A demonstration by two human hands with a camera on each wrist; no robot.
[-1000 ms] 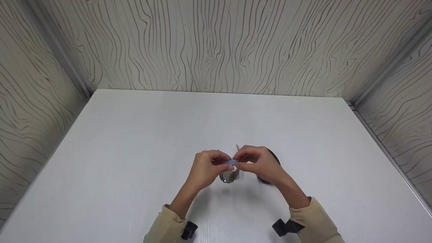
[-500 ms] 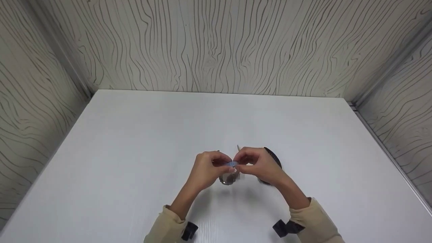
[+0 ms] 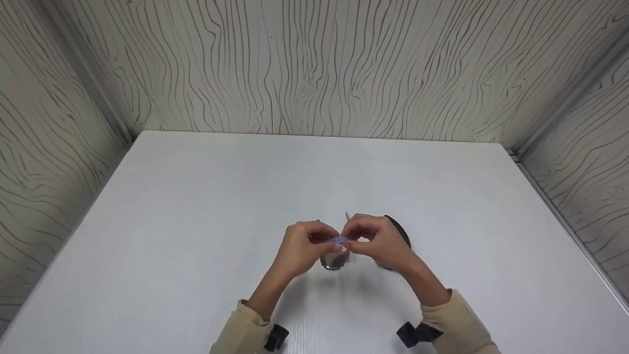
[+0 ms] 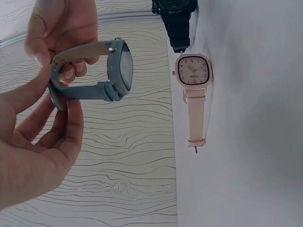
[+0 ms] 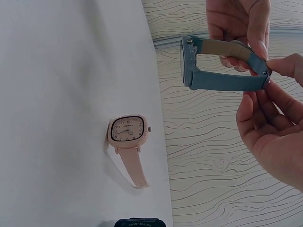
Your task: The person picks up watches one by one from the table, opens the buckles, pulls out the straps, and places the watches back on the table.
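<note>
A blue-grey wristwatch [image 4: 120, 71] hangs between my two hands, its strap bent round into a loop. My left hand [image 3: 299, 246] pinches the strap on one side with thumb and fingers. On the other side, the fingertips of my right hand [image 3: 381, 242] pinch it by the metal buckle [image 5: 266, 75]. In the head view the fingertips nearly meet over the strap [image 3: 338, 239], with the watch case [image 3: 334, 261] hanging below them. The wrist views show the case side-on and the tan lining of the strap [image 5: 220, 47].
A pink watch with a squarish face [image 4: 193, 71] lies on the white table [image 3: 196, 196], mostly hidden by my hands in the head view. A black watch [image 3: 399, 230] lies to its right, partly behind my right hand. Wood-grain panels [image 3: 304, 64] enclose the back and sides.
Both hands stay almost in place, still pinching the blue-grey watch strap. The strap and case have dipped very slightly, and the fingertips have shifted a little.
</note>
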